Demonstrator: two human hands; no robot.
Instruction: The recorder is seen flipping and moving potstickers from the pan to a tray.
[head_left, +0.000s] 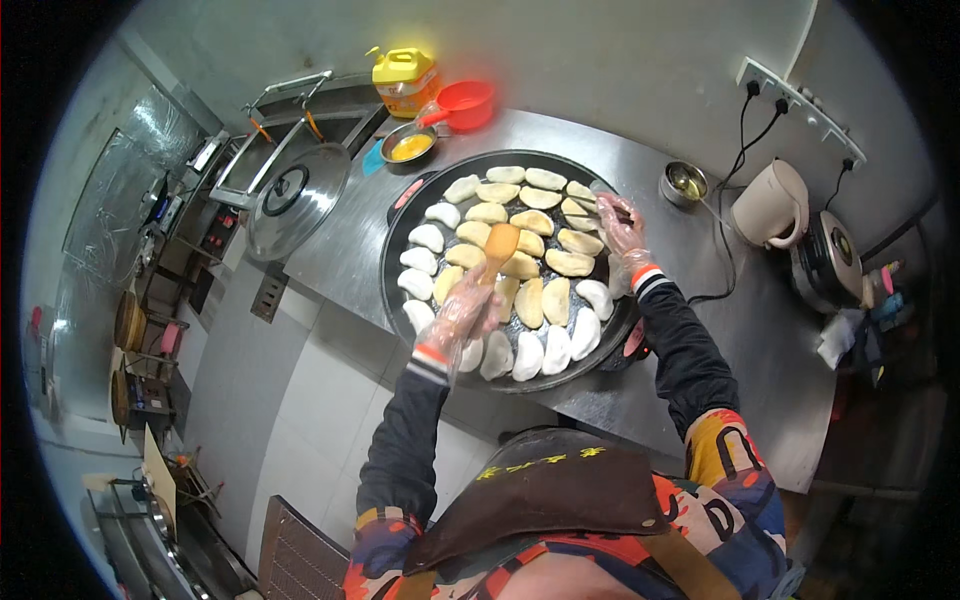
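A large round black pan (396, 240) holds several half-moon dumplings. Browned dumplings (569, 262) lie in the middle and towards the far side, and white dumplings (528, 355) line the left and near rim. In a clear plastic glove, my left hand (461, 309) grips a wooden spatula (501, 246), its blade held over the middle of the pan. My right hand (622, 225), also gloved, is at the pan's right side. Thin sticks (576, 199), apparently chopsticks or tongs, reach from it over browned dumplings; its fingers partly hide them.
Behind the pan on the steel table (341, 251) are a bowl of yellow liquid (412, 146), a red dipper (465, 105) and a yellow jug (405, 82). A glass lid (298, 201) leans at left. A small oil pot (684, 184), kettle (772, 202) and cords (721, 247) sit right.
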